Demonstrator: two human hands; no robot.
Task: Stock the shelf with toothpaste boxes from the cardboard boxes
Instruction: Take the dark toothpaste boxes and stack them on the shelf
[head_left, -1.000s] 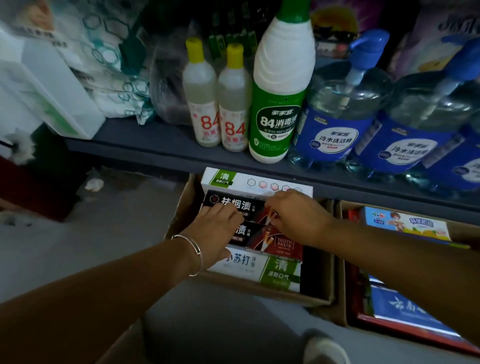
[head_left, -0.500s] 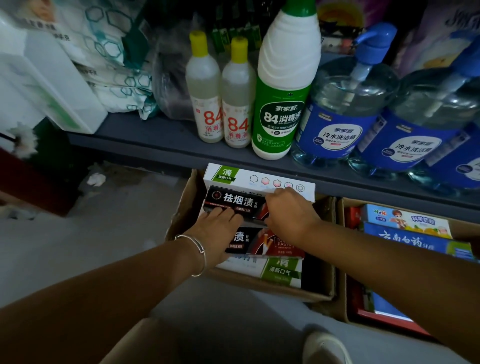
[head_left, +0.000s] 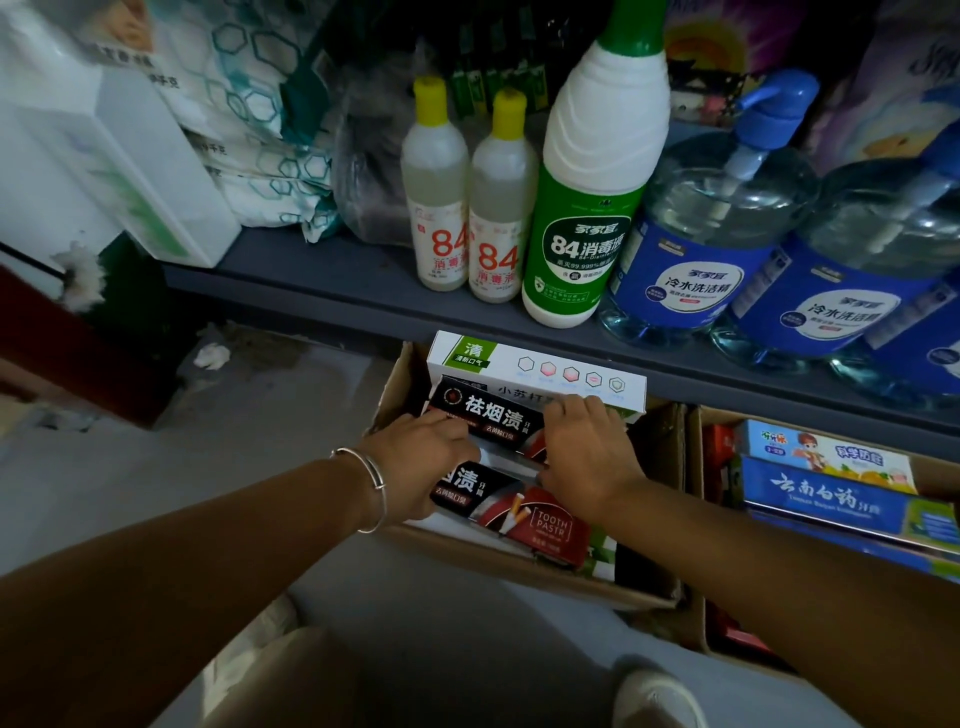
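Both our hands grip one black toothpaste box, left hand at its near-left end, right hand over its right end, inside the carton beneath them. We judge stocking barely begun: more boxes lie under and beside our hands. Above them, the grey shelf carries bottles; bare floor lies below.

— What's on the arms here?
— Both forearms bare, no sleeves showing. A thin silver bangle circles the left wrist.
— And lower down?
— Light trousers and a pale shoe at the bottom edge
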